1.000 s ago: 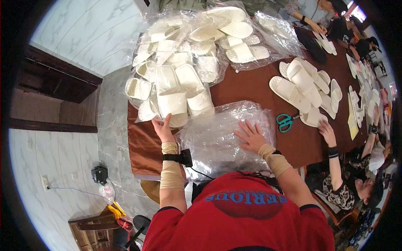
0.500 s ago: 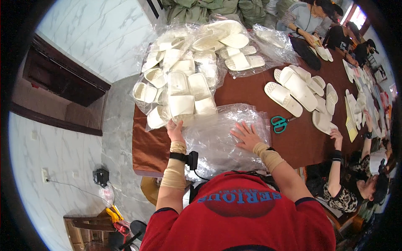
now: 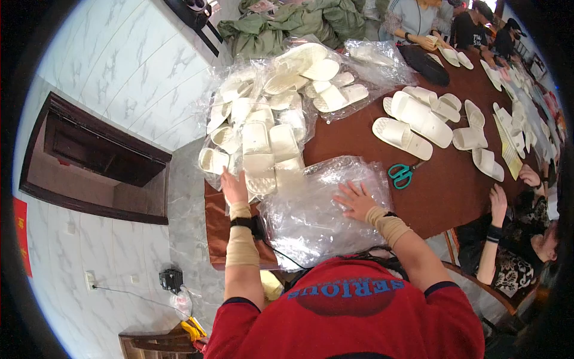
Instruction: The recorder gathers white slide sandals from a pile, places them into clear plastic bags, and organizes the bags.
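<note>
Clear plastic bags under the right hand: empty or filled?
Empty, it seems: the clear plastic bags lie flat beneath the right hand, nothing showing inside.

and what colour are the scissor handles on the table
The scissor handles are teal green, showing best in the head view.

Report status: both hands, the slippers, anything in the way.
Left hand at near edge of white slippers, grip unclear. Right hand open, fingers spread on clear plastic bags. Teal-handled scissors beside the bags, blocking neither hand.
</note>
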